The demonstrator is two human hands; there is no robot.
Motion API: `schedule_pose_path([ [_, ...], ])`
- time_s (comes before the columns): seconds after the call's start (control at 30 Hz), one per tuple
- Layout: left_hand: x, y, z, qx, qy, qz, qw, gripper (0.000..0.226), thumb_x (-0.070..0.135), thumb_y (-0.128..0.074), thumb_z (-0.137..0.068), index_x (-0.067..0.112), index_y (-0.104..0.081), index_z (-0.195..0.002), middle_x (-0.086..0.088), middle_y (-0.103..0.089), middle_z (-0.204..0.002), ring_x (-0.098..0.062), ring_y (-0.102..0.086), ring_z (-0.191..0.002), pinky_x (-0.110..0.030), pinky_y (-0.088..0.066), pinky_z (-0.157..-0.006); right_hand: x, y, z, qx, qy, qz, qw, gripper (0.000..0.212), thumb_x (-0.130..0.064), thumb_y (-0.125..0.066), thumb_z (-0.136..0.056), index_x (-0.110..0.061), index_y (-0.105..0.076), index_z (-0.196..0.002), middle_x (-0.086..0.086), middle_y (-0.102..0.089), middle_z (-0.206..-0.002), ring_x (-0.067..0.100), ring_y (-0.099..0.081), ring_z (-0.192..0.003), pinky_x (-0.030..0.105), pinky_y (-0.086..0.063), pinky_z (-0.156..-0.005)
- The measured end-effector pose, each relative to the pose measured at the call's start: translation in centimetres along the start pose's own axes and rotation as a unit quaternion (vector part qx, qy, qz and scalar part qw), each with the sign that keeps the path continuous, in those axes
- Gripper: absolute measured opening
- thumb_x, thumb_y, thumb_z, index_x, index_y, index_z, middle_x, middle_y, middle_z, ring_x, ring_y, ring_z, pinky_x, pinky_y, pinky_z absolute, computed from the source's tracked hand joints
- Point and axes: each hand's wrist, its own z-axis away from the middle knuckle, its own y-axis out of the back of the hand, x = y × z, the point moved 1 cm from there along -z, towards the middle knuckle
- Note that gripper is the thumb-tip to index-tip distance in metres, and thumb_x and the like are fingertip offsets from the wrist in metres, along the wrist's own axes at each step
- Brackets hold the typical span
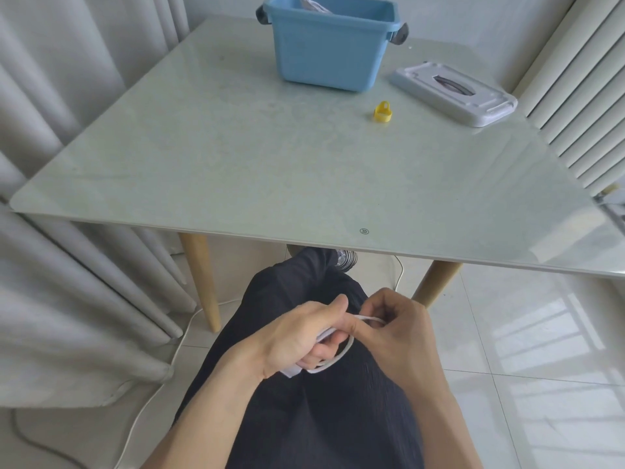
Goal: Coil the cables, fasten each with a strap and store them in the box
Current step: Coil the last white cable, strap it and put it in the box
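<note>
Over my lap, below the table's near edge, my left hand [304, 336] grips a small coil of white cable [341, 355], its loops partly hidden in my palm. My right hand [395, 323] pinches a strand of the same cable right beside the left fingers. A yellow strap [383, 112], rolled into a loop, lies on the table [236, 157] to the right of centre. The blue box [329, 45] stands at the far middle of the table with something pale inside it.
The box's grey lid [453, 93] lies flat at the far right of the table. Curtains [67, 265] hang on the left and a white radiator [581, 96] stands on the right. A white cord [159, 384] trails across the tiled floor beside my dark trousers.
</note>
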Motion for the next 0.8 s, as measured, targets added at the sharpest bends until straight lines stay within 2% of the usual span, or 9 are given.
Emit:
schedule_pose_path([
  [0.07,0.2,0.0,0.1,0.0,-0.003,0.002,1.0,0.069,0.064,-0.021,-0.101,0.019,-0.068,-0.076,-0.003,-0.018,-0.061,-0.02,-0.007,-0.056,-0.033,-0.011,-0.05,0.2,-0.3,0.0,-0.044,0.011,-0.023,0.999,0.042,-0.054,-0.081,-0.066,-0.017,-0.06,-0.066,-0.01,-0.048,-0.049,0.005,-0.036,-0.047,0.016,-0.03,-0.047],
  [0.1,0.1,0.0,0.2,0.001,0.001,0.017,1.0,0.065,0.064,-0.021,-0.101,0.024,-0.058,-0.065,-0.001,-0.019,-0.058,-0.018,-0.007,-0.053,-0.031,-0.011,-0.049,0.3,-0.5,0.0,-0.069,0.018,-0.035,0.997,0.037,-0.051,-0.078,-0.072,-0.018,-0.063,-0.069,-0.009,-0.054,-0.053,0.005,-0.04,-0.049,0.016,-0.033,-0.049],
  [0.17,-0.4,0.4,0.3,0.008,0.002,0.079,0.997,0.057,0.064,-0.029,-0.096,0.019,-0.038,-0.062,0.002,-0.02,-0.053,-0.014,-0.008,-0.049,-0.026,-0.013,-0.045,0.5,-0.6,0.0,-0.1,0.032,-0.043,0.994,0.026,-0.045,-0.069,-0.083,-0.021,-0.067,-0.074,-0.011,-0.062,-0.061,0.002,-0.048,-0.055,0.016,-0.037,-0.054],
  [0.23,-1.0,0.7,0.2,0.027,-0.003,0.137,0.99,0.052,0.058,-0.037,-0.094,0.018,-0.028,-0.061,0.003,-0.018,-0.05,-0.013,-0.009,-0.046,-0.025,-0.013,-0.043,0.8,-0.6,-0.2,-0.102,0.036,-0.027,0.994,0.026,-0.046,-0.061,-0.089,-0.026,-0.068,-0.073,-0.011,-0.062,-0.063,0.003,-0.049,-0.058,0.018,-0.038,-0.056],
  [0.37,-1.7,1.0,-0.3,0.072,-0.019,0.183,0.98,0.054,0.049,-0.047,-0.093,0.018,-0.019,-0.059,0.003,-0.014,-0.05,-0.013,-0.007,-0.045,-0.025,-0.011,-0.045,1.0,-0.8,-0.2,-0.098,0.041,0.014,0.994,0.034,-0.05,-0.054,-0.092,-0.025,-0.065,-0.072,-0.012,-0.054,-0.057,0.003,-0.042,-0.053,0.015,-0.033,-0.053],
  [0.47,-1.8,1.0,-0.7,0.135,-0.024,0.242,0.961,0.055,0.044,-0.052,-0.093,0.017,-0.016,-0.061,0.002,-0.013,-0.051,-0.013,-0.007,-0.046,-0.026,-0.011,-0.045,1.2,-0.7,-0.4,-0.09,0.042,0.018,0.995,0.03,-0.046,-0.055,-0.094,-0.026,-0.067,-0.075,-0.012,-0.05,-0.054,0.003,-0.04,-0.052,0.015,-0.032,-0.052],
  [0.57,-2.2,1.4,-1.0,0.232,-0.023,0.31,0.922,0.051,0.036,-0.051,-0.097,0.02,-0.021,-0.059,0.001,-0.01,-0.054,-0.015,-0.007,-0.047,-0.029,-0.009,-0.047,1.7,-0.7,-0.4,-0.086,0.032,0.026,0.995,0.021,-0.039,-0.061,-0.096,-0.029,-0.069,-0.08,-0.01,-0.047,-0.055,0.005,-0.04,-0.054,0.021,-0.034,-0.053],
  [0.67,-2.5,2.1,-1.2,0.238,-0.035,0.408,0.881,0.047,0.035,-0.047,-0.098,0.022,-0.027,-0.057,0.002,-0.009,-0.054,-0.012,-0.007,-0.043,-0.027,-0.008,-0.044,2.0,-0.8,-0.4,-0.082,0.02,0.041,0.996,0.019,-0.035,-0.062,-0.097,-0.029,-0.068,-0.08,-0.009,-0.05,-0.054,0.005,-0.043,-0.052,0.018,-0.036,-0.053],
  [0.8,-2.5,2.2,-1.6,0.212,-0.112,0.602,0.762,0.041,0.036,-0.035,-0.103,0.018,-0.041,-0.067,0.006,-0.023,-0.054,-0.009,-0.017,-0.039,-0.023,-0.019,-0.04,2.1,-0.9,-0.5,-0.086,0.014,0.066,0.994,0.015,-0.034,-0.061,-0.098,-0.03,-0.068,-0.084,-0.007,-0.05,-0.056,0.004,-0.042,-0.052,0.017,-0.035,-0.052],
])
